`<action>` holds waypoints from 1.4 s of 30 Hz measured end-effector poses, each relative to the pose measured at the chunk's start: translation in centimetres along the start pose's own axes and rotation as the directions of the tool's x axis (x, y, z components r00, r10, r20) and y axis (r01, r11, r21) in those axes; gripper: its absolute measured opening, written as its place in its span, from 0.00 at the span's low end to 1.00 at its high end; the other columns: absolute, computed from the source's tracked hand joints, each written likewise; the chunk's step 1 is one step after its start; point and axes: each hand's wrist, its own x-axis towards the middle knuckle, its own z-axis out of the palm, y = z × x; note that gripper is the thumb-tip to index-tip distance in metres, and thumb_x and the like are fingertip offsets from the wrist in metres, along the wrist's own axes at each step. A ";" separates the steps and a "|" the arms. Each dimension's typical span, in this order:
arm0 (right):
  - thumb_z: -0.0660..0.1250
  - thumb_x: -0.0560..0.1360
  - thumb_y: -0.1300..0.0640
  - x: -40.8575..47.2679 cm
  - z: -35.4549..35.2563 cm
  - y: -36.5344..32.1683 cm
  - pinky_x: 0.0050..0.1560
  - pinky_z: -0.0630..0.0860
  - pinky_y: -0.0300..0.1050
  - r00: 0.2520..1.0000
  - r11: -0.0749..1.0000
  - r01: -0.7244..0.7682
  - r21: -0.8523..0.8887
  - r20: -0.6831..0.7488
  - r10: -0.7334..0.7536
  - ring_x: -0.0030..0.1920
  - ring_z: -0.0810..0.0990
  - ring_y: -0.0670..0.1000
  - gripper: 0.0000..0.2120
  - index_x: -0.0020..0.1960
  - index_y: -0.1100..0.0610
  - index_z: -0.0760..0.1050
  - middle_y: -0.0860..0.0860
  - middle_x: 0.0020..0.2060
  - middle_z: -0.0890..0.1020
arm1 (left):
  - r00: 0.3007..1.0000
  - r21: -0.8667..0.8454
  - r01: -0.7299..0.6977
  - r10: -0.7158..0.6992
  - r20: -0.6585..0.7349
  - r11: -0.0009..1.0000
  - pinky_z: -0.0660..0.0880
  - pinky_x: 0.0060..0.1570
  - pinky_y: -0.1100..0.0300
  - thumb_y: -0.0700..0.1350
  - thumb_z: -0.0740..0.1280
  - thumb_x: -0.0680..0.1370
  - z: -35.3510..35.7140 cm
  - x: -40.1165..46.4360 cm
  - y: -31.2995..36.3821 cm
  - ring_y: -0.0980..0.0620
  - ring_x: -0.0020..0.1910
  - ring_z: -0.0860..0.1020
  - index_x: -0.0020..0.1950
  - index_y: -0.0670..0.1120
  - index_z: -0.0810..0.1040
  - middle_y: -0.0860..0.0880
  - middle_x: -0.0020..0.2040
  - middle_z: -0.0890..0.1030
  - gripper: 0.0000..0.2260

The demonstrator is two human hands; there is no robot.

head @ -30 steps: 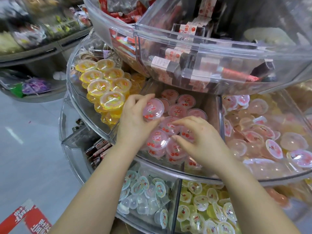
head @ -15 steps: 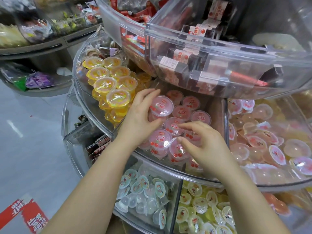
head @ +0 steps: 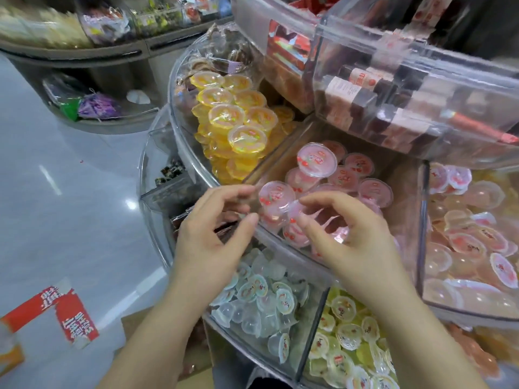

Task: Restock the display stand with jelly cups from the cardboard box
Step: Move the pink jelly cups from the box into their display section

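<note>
Head view: both hands hung just in front of the clear display stand [head: 213, 175]. The left hand [head: 213, 234] had loosely curled fingers and held nothing. The right hand [head: 351, 242] was the same. The pink jelly cups [head: 317, 160] sat in the stand's middle bin, beside yellow jelly cups [head: 247, 137].

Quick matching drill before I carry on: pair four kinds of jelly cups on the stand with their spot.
Things:
1. yellow jelly cups
2. pink cherry jelly cups
3. clear bluish mini jellies
4. yellow-green mini jellies

Places:
A. lower tier, left bin
B. middle tier, bin just beyond the hands
C. lower tier, right bin
D. middle tier, left bin, stacked in rows

Pairs: 1-D, 2-B, 3-A, 4-C
</note>
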 end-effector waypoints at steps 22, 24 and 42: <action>0.66 0.74 0.59 -20.1 56.2 32.7 0.52 0.70 0.40 0.191 0.752 -0.143 -0.644 0.727 0.659 0.57 0.77 0.55 0.19 0.65 0.57 0.70 0.55 0.54 0.78 | 0.354 0.059 0.935 -0.932 -0.085 0.350 0.69 0.46 0.68 0.33 0.66 0.73 -9.6 -39.3 -52.8 0.50 0.45 0.75 0.52 0.42 0.76 0.47 0.43 0.77 0.10; 0.63 0.75 0.60 -20.5 60.5 37.4 0.60 0.69 0.43 0.294 0.773 0.072 -0.631 0.754 0.588 0.63 0.72 0.58 0.21 0.67 0.57 0.68 0.57 0.63 0.74 | 0.308 0.167 0.937 -0.951 0.028 0.308 0.70 0.52 0.65 0.37 0.69 0.73 -8.4 -40.1 -59.1 0.51 0.48 0.76 0.56 0.44 0.76 0.48 0.47 0.76 0.12; 0.71 0.68 0.55 -21.0 66.5 43.3 0.45 0.69 0.49 0.590 0.644 0.444 -0.623 0.744 0.314 0.53 0.76 0.61 0.24 0.61 0.56 0.69 0.57 0.57 0.72 | 0.267 0.689 0.591 -0.907 0.325 0.420 0.73 0.50 0.58 0.49 0.74 0.67 -3.3 -41.5 -71.9 0.46 0.51 0.74 0.51 0.45 0.76 0.46 0.53 0.74 0.16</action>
